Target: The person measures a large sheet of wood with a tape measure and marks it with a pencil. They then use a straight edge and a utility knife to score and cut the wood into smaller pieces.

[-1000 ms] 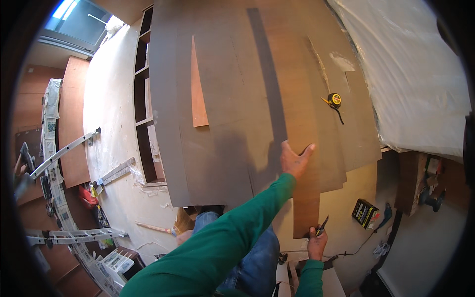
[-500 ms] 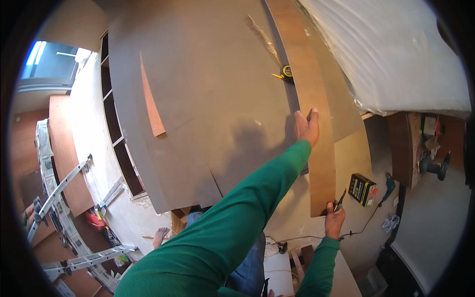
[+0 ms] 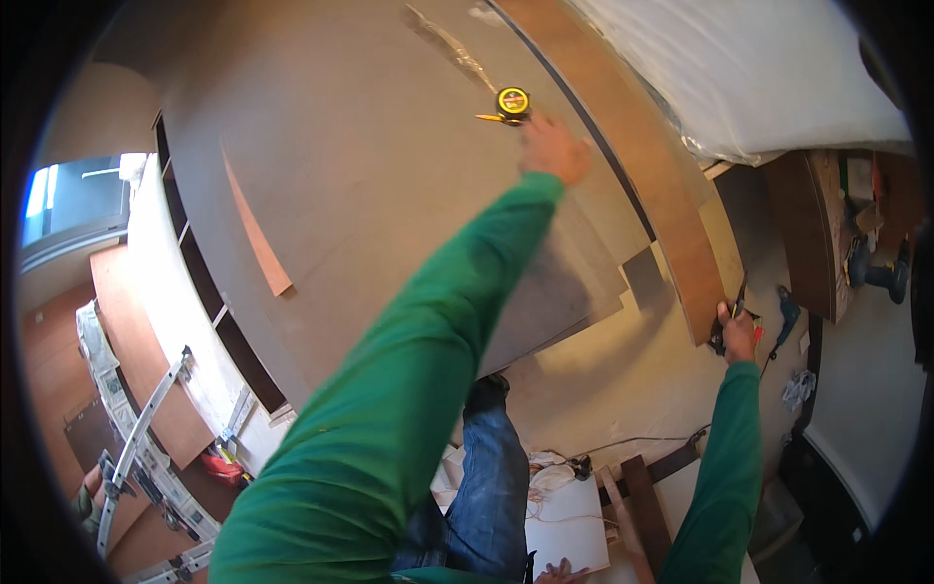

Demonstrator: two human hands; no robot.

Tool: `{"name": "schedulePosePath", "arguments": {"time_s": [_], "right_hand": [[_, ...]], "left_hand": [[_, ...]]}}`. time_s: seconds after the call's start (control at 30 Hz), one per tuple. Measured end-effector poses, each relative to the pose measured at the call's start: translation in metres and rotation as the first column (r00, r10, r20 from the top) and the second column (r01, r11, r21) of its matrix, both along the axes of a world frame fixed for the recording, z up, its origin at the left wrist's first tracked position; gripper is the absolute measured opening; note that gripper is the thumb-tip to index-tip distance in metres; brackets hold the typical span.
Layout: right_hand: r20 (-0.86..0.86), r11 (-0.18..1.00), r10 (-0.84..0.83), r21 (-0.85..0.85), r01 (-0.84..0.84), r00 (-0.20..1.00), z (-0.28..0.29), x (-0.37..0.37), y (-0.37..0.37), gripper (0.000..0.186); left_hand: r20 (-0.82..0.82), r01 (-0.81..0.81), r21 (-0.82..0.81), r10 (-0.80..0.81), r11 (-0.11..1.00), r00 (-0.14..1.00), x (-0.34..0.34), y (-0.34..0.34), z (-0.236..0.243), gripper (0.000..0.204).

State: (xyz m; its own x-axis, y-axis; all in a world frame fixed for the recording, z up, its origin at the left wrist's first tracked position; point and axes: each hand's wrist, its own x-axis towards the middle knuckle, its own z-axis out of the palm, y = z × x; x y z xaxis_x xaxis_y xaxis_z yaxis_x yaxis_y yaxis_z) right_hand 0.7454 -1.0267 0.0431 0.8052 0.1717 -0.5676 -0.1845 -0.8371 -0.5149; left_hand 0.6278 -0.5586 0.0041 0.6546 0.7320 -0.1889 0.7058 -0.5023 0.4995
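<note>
A black-and-yellow tape measure (image 3: 512,102) lies on the large grey-brown sheet (image 3: 389,165). Just below it is my left hand (image 3: 555,151), slightly blurred, fingers stretched toward the tape measure; whether they touch cannot be seen. My right hand (image 3: 739,333) grips the near end of a long brown board strip (image 3: 637,127). A dark pointed hand tool (image 3: 740,295) sticks up from the same hand, its exact kind unclear. The strip runs away from me, with a narrow dark gap between it and the sheet.
A thin orange-brown wedge (image 3: 255,224) and a crumpled plastic strip (image 3: 452,47) lie on the sheet. Plastic-wrapped material (image 3: 759,78) stands far right. A drill (image 3: 786,316) and cable lie right. At left are an aluminium ladder (image 3: 146,428) and another person's arm (image 3: 94,487).
My left hand has let go of the board strip and moved up-left to the tape measure. The strip has shifted right, its near end still in my right hand. The view has turned.
</note>
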Motion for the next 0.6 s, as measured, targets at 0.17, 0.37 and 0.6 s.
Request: {"name": "schedulePosePath", "arguments": {"time_s": [0.17, 0.37, 0.6], "right_hand": [[-0.059, 0.978, -0.119, 0.164, 0.127, 0.991, -0.065, 0.01, -0.015, 0.034], [0.012, 0.988, -0.088, 0.131, 0.086, 0.996, -0.073, -0.001, 0.001, 0.037], [-0.048, 0.999, -0.038, -0.033, 0.036, 0.998, -0.028, -0.01, -0.008, 0.043]], "left_hand": [[-0.131, 0.226, 0.497, -0.186, 0.838, 0.974, -0.034, 0.077, 0.01, 0.081], [0.245, -0.08, 0.066, 0.062, 0.995, 0.968, -0.118, 0.049, -0.034, 0.027], [0.164, -0.59, 0.32, 0.57, 0.742, 0.805, -0.361, 0.013, 0.002, 0.053]]}}
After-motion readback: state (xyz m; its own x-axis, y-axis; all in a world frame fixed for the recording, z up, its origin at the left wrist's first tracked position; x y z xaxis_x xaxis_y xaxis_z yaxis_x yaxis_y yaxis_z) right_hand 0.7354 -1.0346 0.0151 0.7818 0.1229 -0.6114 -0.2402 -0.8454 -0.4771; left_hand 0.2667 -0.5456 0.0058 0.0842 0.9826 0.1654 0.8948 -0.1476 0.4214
